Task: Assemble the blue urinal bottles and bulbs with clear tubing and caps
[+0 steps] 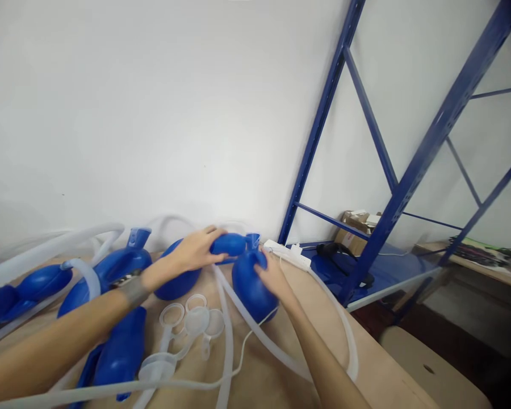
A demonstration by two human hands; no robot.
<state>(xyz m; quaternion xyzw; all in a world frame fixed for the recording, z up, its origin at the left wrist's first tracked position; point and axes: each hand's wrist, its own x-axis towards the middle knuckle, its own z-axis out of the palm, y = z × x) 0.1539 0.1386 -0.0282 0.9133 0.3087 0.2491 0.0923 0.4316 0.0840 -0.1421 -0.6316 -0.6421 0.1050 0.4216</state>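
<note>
My left hand curls its fingers over the rounded end of a blue plastic piece. My right hand grips the upper side of a bulb-shaped blue plastic vessel. A flared blue spout rises between the hands; whether the two blue parts are joined I cannot tell. Behind my left wrist, another blue vessel is partly hidden. In front of the hands lie clear plastic rings and caps, beside a white hose. A thin white cord crosses the near side of the right vessel.
More blue vessels and thick white hoses crowd the left of the tan table. A white power strip sits by the wall. At right stand a blue metal rack, a cardboard box and a beige stool.
</note>
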